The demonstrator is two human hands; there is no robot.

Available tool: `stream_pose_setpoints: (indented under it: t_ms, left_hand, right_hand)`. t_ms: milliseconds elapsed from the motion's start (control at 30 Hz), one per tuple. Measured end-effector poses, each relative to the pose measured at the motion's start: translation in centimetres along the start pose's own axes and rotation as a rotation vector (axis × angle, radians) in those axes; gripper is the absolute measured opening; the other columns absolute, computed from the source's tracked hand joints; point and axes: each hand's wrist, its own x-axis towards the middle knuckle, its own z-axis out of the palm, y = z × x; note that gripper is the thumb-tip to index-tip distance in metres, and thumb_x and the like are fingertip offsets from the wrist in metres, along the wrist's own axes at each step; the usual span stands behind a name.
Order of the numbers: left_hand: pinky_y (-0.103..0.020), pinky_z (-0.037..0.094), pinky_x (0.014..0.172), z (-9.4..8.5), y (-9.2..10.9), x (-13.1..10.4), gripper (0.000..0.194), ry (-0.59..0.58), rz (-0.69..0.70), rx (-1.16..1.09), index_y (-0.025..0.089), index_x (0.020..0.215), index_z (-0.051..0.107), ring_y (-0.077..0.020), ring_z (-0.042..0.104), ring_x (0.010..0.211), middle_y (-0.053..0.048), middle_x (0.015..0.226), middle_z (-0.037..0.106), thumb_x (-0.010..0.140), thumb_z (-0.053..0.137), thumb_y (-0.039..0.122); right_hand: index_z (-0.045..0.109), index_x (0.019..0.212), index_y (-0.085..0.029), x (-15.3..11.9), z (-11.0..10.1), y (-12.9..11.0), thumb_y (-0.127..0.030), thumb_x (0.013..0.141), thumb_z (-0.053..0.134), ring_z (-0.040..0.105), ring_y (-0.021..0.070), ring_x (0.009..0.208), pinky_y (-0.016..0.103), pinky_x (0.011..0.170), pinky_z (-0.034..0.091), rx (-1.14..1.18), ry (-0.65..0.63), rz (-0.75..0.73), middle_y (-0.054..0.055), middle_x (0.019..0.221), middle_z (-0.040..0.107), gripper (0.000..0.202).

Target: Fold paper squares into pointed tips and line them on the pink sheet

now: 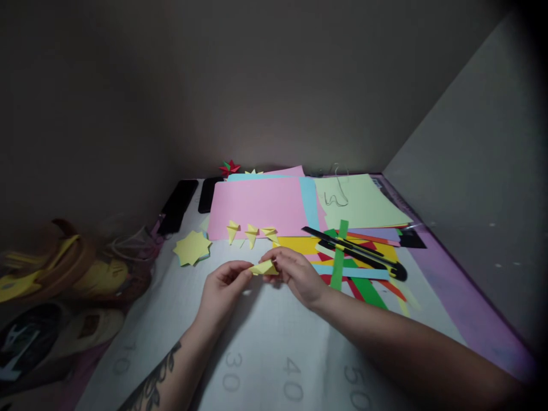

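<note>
Between my two hands is a small folded piece of yellow paper [264,268], held just above the white mat. My left hand [222,288] pinches its left end between thumb and fingers. At its right end, my right hand [296,274] has closed its fingertips on the paper. Beyond my hands, three folded yellow paper pieces [252,234] lie along the near edge of a pink sheet [259,205]. A yellow many-pointed paper star [192,248] lies to the left, on top of bluish paper.
On the right, a black and yellow utility knife [385,264] lies over coloured paper strips [340,262]. A pale green sheet [359,200] carries a bent wire [336,200]. Dark phones [180,202] rest at the back left, near a red paper star [230,167]. Walls close off the back and right.
</note>
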Motion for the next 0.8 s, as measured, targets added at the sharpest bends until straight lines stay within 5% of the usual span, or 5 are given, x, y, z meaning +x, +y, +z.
stream_pose_setpoints:
  t_ms: [400, 667, 800]
  left_hand:
    - [-0.022, 0.041, 0.054, 0.3, 0.7, -0.5, 0.019, -0.017, 0.078, 0.281, 0.015, 0.077, 0.069, -0.0121, 0.053, 0.057, -0.001, 0.063, 0.064, 0.075, 0.065, 0.033]
    - [-0.022, 0.04, 0.056, 0.5, 1.0, -0.6, 0.013, -0.046, 0.189, 0.475, 0.017, 0.068, 0.06, -0.0135, 0.054, 0.062, 0.0, 0.066, 0.06, 0.077, 0.057, 0.026]
    - [-0.022, 0.041, 0.058, 0.4, 0.9, -0.8, 0.014, -0.115, 0.271, 0.528, 0.017, 0.072, 0.062, -0.0145, 0.056, 0.065, -0.002, 0.071, 0.063, 0.08, 0.056, 0.027]
  right_hand:
    - [0.063, 0.087, -0.018, -0.4, 0.4, 0.5, -0.027, 0.078, 0.06, 0.059, 0.0119, 0.059, 0.024, 0.054, 0.044, -0.355, -0.084, 0.026, -0.002, 0.067, 0.061, 0.012]
    - [0.063, 0.09, -0.02, -0.7, 0.5, 0.4, -0.031, 0.069, 0.075, 0.059, 0.0155, 0.076, 0.027, 0.065, 0.046, -0.392, -0.129, -0.056, 0.002, 0.088, 0.065, 0.026]
    - [0.066, 0.08, -0.02, -0.8, 0.6, 0.3, -0.027, 0.076, 0.066, 0.059, 0.0161, 0.075, 0.026, 0.065, 0.044, -0.625, -0.027, -0.139, 0.001, 0.08, 0.067, 0.008]
